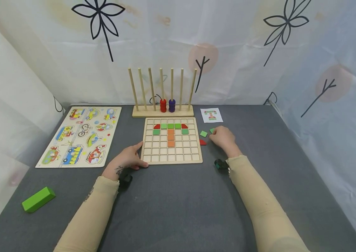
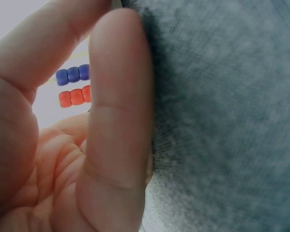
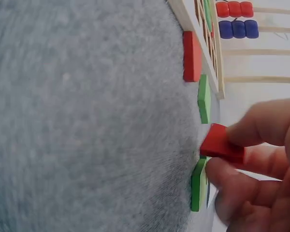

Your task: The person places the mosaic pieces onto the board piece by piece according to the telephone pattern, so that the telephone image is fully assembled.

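White cloth (image 1: 165, 35) printed with black leaf lines walls in the back and sides of a dark grey table (image 1: 171, 203). From where I stand, a broad strip of grey runs from the work to the near side, between the forearms, and another lies out past the right hand to the right edge.

The pale picture puzzle board (image 1: 80, 140) with colourful vehicles lies at the left, its far edge by the table's back edge. A strip of grey separates it from the square light-wood grid board (image 1: 149, 149), where red, green and orange tiles make a T-like shape in the upper cells. Just behind that stands the seven-rod wooden peg rack (image 1: 146, 112), at the back edge.

The left hand (image 1: 127, 157) touches the grid board's near left corner, thumb and forefinger spread rather than wrapped. The right hand (image 1: 223, 138) is beyond the right edge, its grip closed in a pinch on a small red flat piece (image 3: 222, 143), held just over the table.

The bright green rectangular block (image 1: 38, 199) sits near the left edge. The white pattern card (image 1: 211, 119) lies right of the rack. Red beads (image 1: 163, 105) and dark blue beads (image 1: 172, 105) sit low on neighbouring rods. Two green flat tiles (image 1: 203, 133) and a red flat tile (image 1: 203, 142) lie between board and right hand, the red one just beside the board's edge.
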Demonstrator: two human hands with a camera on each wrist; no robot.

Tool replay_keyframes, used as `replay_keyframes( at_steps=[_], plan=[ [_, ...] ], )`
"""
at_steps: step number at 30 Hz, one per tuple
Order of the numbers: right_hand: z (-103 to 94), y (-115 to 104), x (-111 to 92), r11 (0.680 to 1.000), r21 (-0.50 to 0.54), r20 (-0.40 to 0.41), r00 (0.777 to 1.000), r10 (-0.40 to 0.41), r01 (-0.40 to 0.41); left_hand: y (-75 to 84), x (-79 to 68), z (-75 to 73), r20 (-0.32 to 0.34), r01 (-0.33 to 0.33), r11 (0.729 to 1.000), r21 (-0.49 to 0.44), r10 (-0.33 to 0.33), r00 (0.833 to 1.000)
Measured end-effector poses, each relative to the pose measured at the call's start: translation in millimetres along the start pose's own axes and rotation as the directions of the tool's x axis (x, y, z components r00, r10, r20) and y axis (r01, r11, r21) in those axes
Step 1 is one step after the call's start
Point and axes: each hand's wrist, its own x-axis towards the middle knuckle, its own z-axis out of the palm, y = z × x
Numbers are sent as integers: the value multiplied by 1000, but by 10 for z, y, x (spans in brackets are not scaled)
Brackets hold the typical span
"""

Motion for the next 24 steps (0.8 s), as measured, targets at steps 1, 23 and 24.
replay_keyframes(
  at_steps=[1,23,24],
  plan=[
    [4,1,2,1000,11,-21,1000,2,-1,-3,1,2,1,1,1000,-1,-1,1000],
    [298,-677,-139,853,521,40,997,-72,40,18,-12,0,11,15,1000,0,-15,1000],
    [319,-712,-154,866,498,41,996,-74,43,18,-12,0,11,15,1000,1,-15,1000]
  ],
)
